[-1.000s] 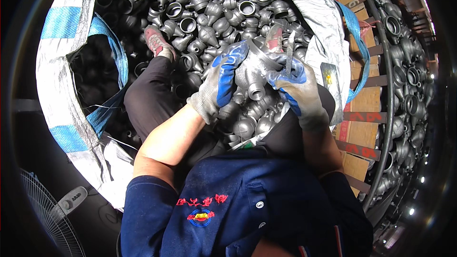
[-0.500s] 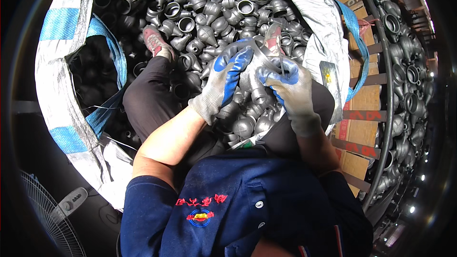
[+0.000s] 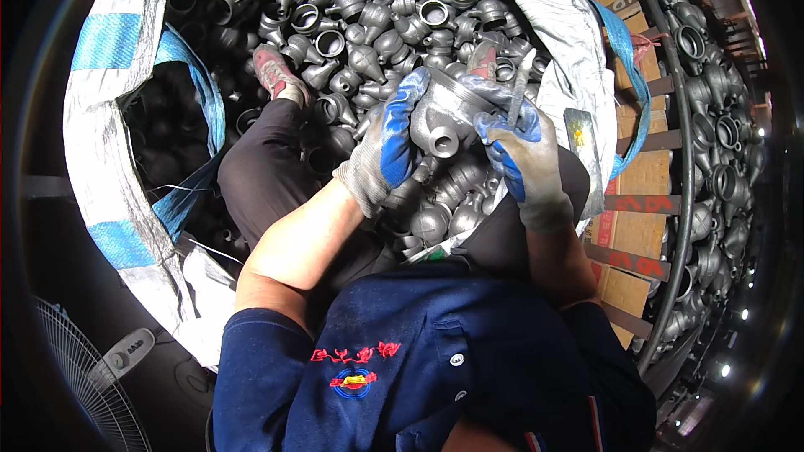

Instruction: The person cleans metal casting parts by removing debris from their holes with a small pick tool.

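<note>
A grey metal casting point(image 3: 437, 124), bulbous with a short open spout and a ribbed collar, is gripped by my left hand point(image 3: 392, 138) in a grey glove with blue coating. Its spout mouth faces towards me. My gloved right hand point(image 3: 526, 146) is closed around a narrow flat grey tool that looks like a file point(image 3: 520, 88), its tip pointing up and away. The right fingers are close against the casting's collar; whether they touch it I cannot tell. Many similar castings point(image 3: 364, 59) lie heaped beneath and beyond my hands.
A large white sack point(image 3: 100, 142) with blue straps rings the heap. My legs and shoes rest among the castings. To the right stand cardboard and metal slats point(image 3: 641, 167), with more castings point(image 3: 712, 184) behind a curved rail. A fan point(image 3: 84, 368) is at lower left.
The casting has turned in my left hand, its spout now further left and facing me. My right hand has tilted, and the file now shows its flat side, pointing up.
</note>
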A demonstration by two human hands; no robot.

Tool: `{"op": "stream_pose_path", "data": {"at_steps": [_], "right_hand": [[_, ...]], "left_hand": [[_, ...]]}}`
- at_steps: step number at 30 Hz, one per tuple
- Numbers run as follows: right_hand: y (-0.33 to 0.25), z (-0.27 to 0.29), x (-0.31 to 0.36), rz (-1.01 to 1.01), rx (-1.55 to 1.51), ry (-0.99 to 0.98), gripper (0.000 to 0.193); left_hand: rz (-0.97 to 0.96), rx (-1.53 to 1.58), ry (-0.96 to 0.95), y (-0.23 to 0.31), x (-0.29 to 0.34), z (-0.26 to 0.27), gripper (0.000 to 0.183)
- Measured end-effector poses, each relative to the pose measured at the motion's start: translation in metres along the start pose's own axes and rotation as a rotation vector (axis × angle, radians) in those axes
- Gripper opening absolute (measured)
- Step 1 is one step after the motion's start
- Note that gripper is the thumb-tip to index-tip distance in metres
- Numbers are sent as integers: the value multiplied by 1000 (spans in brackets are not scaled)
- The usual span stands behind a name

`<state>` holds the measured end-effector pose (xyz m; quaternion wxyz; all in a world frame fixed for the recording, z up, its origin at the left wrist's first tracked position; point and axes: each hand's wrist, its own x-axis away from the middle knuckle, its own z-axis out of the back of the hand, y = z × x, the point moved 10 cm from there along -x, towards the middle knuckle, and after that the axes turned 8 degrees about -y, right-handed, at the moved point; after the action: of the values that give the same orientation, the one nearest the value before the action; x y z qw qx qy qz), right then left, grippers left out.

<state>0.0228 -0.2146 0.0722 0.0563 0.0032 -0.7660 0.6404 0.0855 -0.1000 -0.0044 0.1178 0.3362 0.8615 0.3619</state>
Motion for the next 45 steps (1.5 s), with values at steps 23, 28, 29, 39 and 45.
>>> {"op": "stream_pose_path", "data": {"at_steps": [23,28,29,39,45], "right_hand": [[2,1,7,-8,34,13,39],[-10,-12,5,10,120,-66,37],[-16,-18,4,67,114,-95,37],[-6,-11,-2,66,254,-32,30],[6,5,6,-22,156,38,36]], "left_hand": [[42,98,-127,10,9,-22,43],[-166,-509,-59,31,11,-13,41],[-194,-542,-63,33,12,-13,40],[-14,-5,-88,10,7,-7,42],[-273,-638,-36,43,13,-11,38]]}}
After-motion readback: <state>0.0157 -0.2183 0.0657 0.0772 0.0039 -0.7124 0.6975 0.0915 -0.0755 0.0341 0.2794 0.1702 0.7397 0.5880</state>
